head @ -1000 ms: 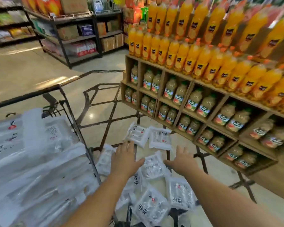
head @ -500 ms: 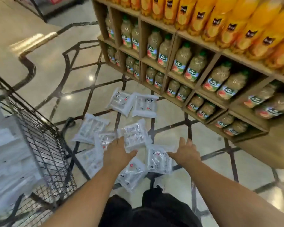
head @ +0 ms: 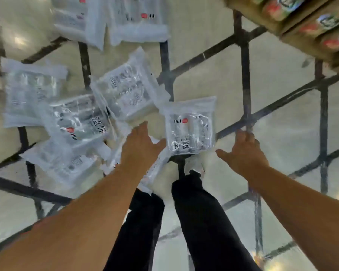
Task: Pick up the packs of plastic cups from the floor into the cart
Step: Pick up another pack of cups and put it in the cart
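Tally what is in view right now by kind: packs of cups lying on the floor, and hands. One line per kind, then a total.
Packs of plastic cups on the floor: 8, as far as the blur and overlap allow, e.g. the pack between the hands
Hands: 2, left hand and right hand, both open and empty
Total: 10

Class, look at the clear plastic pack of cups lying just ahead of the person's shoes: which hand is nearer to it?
Left. The left hand reaches its lower left corner; the right hand sits apart, to the right of the clear plastic pack of cups.
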`<control>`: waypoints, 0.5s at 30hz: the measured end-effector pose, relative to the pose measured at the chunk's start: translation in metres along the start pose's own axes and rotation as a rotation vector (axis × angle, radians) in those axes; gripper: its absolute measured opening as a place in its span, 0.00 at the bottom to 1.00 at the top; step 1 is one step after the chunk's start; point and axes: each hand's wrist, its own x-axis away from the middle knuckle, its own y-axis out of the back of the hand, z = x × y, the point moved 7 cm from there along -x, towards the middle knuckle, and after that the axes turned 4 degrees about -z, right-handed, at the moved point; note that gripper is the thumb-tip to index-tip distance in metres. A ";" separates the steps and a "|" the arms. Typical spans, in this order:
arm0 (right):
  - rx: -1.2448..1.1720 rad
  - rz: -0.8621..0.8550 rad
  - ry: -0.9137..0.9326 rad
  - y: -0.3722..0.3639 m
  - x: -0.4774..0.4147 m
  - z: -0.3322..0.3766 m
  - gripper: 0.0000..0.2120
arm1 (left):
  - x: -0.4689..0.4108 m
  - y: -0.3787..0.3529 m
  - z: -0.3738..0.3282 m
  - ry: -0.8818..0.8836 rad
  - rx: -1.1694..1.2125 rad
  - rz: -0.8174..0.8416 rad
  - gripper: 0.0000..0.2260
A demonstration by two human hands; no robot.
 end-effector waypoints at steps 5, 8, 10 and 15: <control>-0.080 -0.030 0.014 -0.111 -0.118 0.002 0.43 | -0.117 -0.118 0.016 -0.060 -0.017 -0.057 0.39; -0.100 -0.042 0.012 -0.156 -0.157 0.003 0.44 | -0.152 -0.162 0.027 -0.049 -0.018 -0.078 0.43; -0.112 -0.077 0.007 -0.171 -0.174 0.002 0.44 | -0.164 -0.185 0.033 -0.064 0.005 -0.076 0.46; -0.171 -0.147 -0.009 -0.181 -0.202 0.000 0.46 | -0.178 -0.209 0.042 -0.018 0.185 -0.093 0.53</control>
